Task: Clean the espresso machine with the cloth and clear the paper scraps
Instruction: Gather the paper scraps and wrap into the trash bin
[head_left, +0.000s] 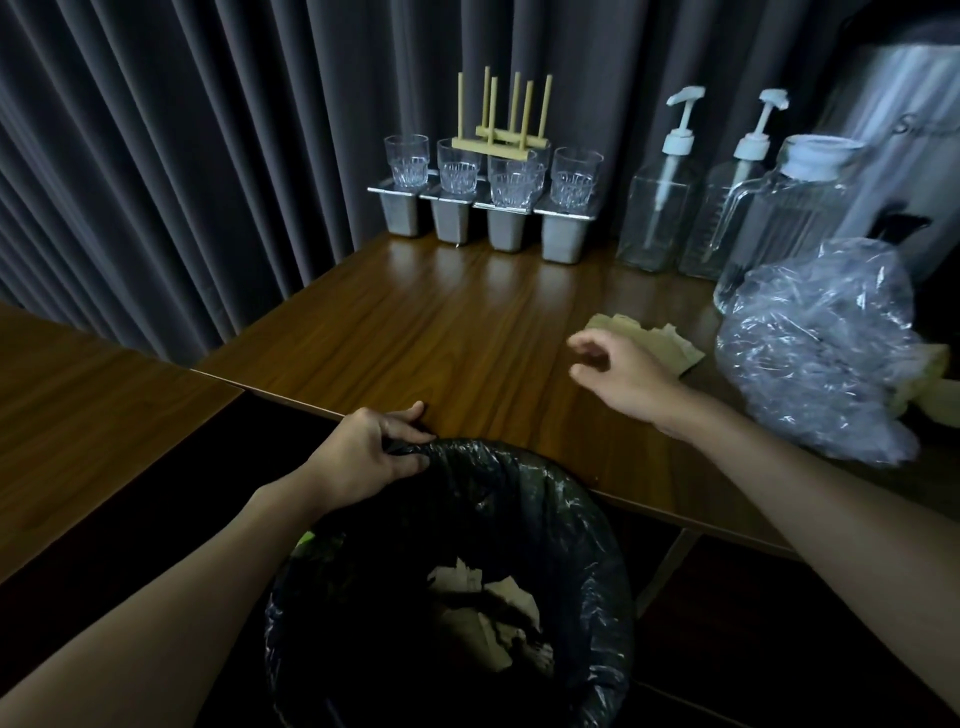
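Note:
A bin lined with a black bag (519, 483) stands below the table's front edge, with torn paper scraps (488, 597) lying inside it. My left hand (363, 452) grips the bag's rim at the far left side. Brown paper scraps (654, 338) lie on the wooden table (415, 332) right of centre. My right hand (618, 374) hovers just in front of them with fingers apart and nothing in it. A pale yellowish cloth (935, 389) peeks out at the right edge, partly under a plastic bag. The espresso machine is not in view.
A crumpled clear plastic bag (815, 358) sits right of the scraps. Behind it stand a glass jug (795, 208), two pump bottles (665, 197) and a silvery urn (904, 124). Several glasses (457, 166) on steel containers line the back. A second table (78, 415) adjoins on the left.

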